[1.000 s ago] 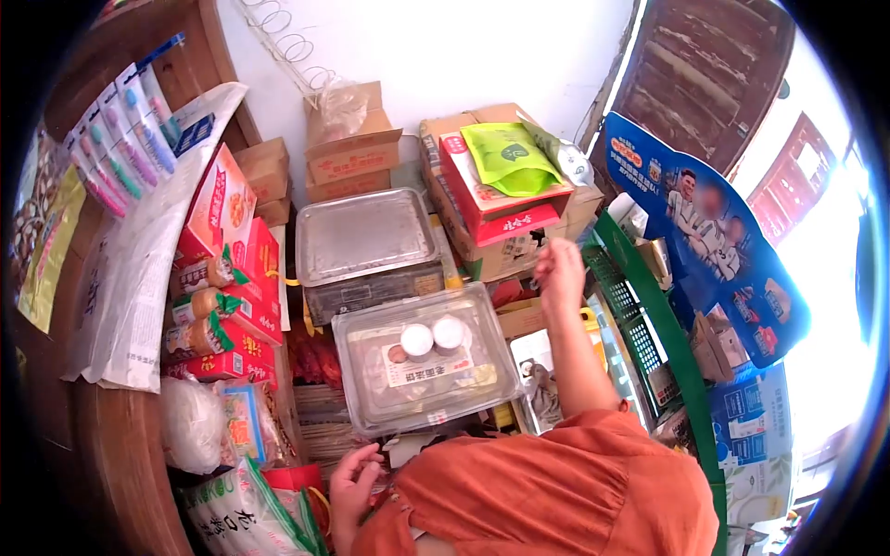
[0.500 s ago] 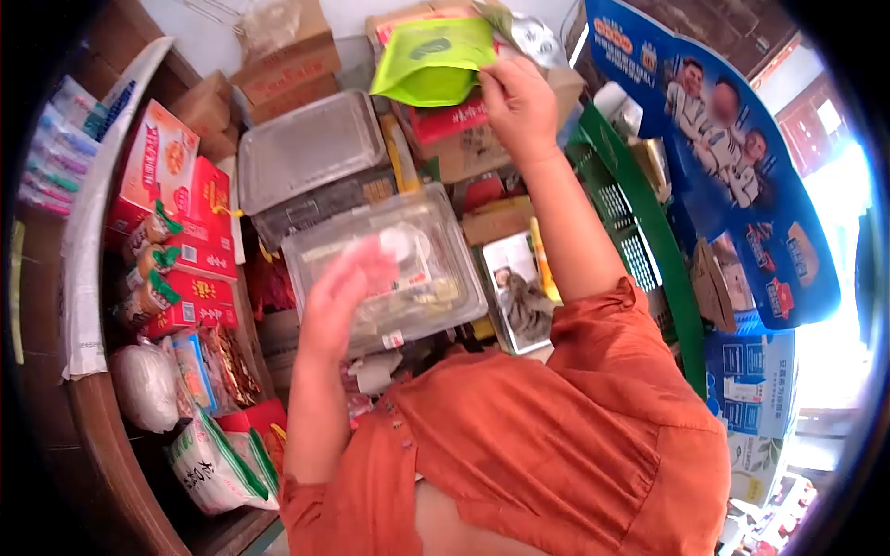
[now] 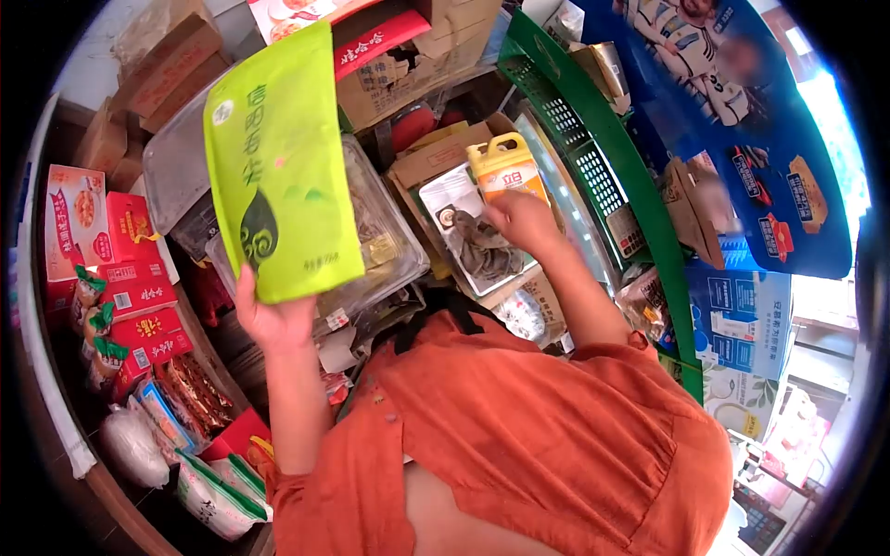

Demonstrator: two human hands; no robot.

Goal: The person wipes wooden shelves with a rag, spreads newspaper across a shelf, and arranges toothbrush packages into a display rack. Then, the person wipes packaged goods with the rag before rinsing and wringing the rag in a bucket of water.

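A bright green flat pouch (image 3: 287, 167) with dark print stands raised over the clear plastic bins. My left hand (image 3: 276, 310) is closed on its lower left edge, thumb in front. Beside the yellow detergent jug (image 3: 510, 167), my right hand (image 3: 528, 225) has its fingers curled together at the edge of a crumpled dark grey cloth (image 3: 487, 255). The cloth lies on a white box top (image 3: 445, 199). The undersides of the right fingers are hidden.
A lidded clear bin (image 3: 394, 259) sits behind the pouch. Red snack boxes (image 3: 139, 301) and bagged goods line the wooden shelf at left. A green plastic crate (image 3: 640, 222) and a blue printed display board (image 3: 797, 241) stand at right. Cartons (image 3: 408, 79) are stacked at the back.
The green pouch has come from the back cartons nearer to me, passing from my right hand to my left. My right hand has moved down to the grey cloth. The view has shifted.
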